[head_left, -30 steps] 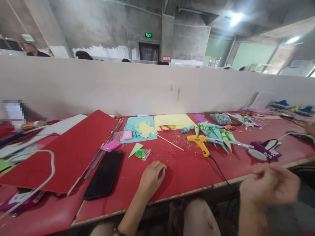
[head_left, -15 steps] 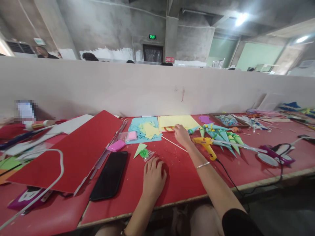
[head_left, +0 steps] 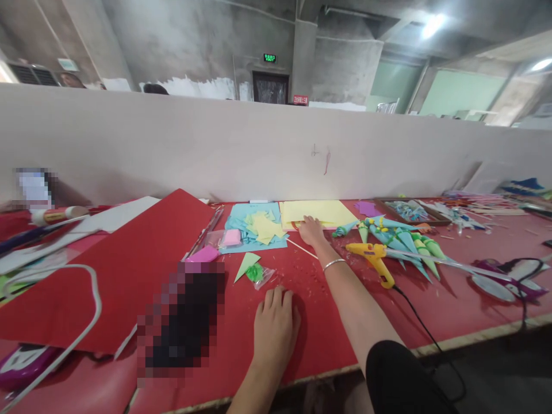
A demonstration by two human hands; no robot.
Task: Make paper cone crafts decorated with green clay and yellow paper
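Note:
My left hand (head_left: pixel 276 322) rests palm down on the red tabletop (head_left: pixel 241 351), open, with nothing visible in it. Beyond it lie a light green paper triangle (head_left: pixel 246 266) and a green item (head_left: pixel 254 272) in clear plastic. My right hand (head_left: pixel 311 231) reaches to the front edge of the yellow paper stack (head_left: pixel 321 211), its fingers open over the paper. An orange-red item (head_left: pixel 295 225) shows just left of that hand, mostly covered. Left of the stack are yellow and blue cut pieces (head_left: pixel 264 227). A thin stick (head_left: pixel 302 248) lies before my right hand.
A yellow glue gun (head_left: pixel 374 257) and blue and green paper cones (head_left: pixel 399 238) lie to the right. A blurred black object (head_left: pixel 190 322) and a large red sheet (head_left: pixel 142 270) are at left. A white partition (head_left: pixel 194 149) stands behind the table.
The view has shifted slightly. My right hand has moved a little left and covers more of the orange-red item. My left hand still rests on the table, its fingers somewhat straighter.

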